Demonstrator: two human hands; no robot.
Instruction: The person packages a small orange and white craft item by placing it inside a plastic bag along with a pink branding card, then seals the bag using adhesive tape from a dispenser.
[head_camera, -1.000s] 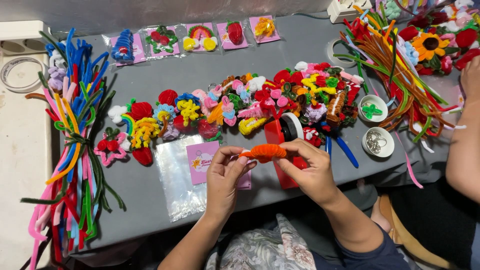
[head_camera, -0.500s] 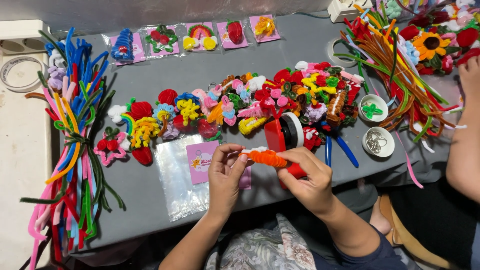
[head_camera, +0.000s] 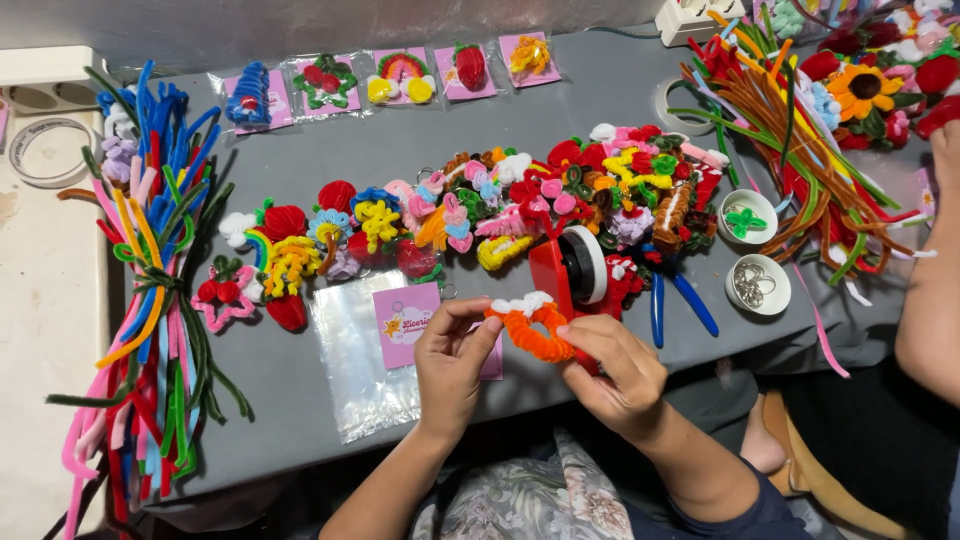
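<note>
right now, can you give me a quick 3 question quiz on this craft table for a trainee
1. True or false: both hands grip the orange and white pipe cleaner piece.
2. What lies on the table directly under the left hand? A) a clear plastic bag with a pink card B) a pair of scissors C) a glue bottle
3. Fill in: the two small white bowls sit to the ____ of the red tape dispenser, seen from the person.

Key
1. True: the left hand holds its left end and the right hand its right side.
2. A, the clear plastic bag with a pink card.
3. Right.
</note>
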